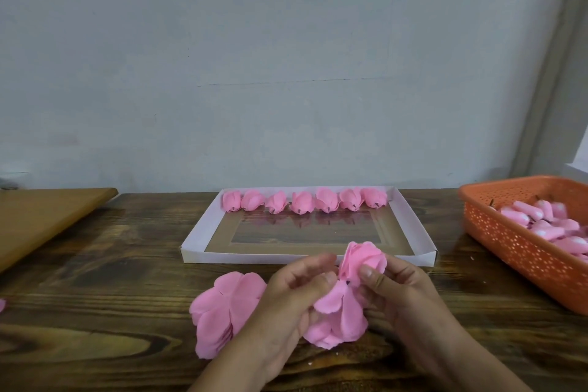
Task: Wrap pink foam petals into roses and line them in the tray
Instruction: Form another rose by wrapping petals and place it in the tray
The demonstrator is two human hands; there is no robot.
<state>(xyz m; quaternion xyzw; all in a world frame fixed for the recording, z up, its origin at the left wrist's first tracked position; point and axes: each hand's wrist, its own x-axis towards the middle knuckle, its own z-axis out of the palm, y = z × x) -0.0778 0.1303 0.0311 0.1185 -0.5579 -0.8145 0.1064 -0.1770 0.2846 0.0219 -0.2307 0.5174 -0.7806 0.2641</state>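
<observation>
A half-wrapped pink foam rose (362,259) is held above the table's front, its loose outer petals (340,318) hanging down. My right hand (397,293) pinches the rose head with thumb on top. My left hand (296,293) grips the hanging petals from the left. A stack of flat pink petals (222,309) lies on the table to the left of my hands. The white cardboard tray (197,232) stands behind, with several finished roses (302,202) lined along its far edge.
An orange perforated basket (515,245) of pink rose buds (547,226) stands at the right. A light wooden board (41,216) lies at the left, against the wall. A pink scrap (1,305) shows at the left edge. The dark wooden table (111,296) runs underneath.
</observation>
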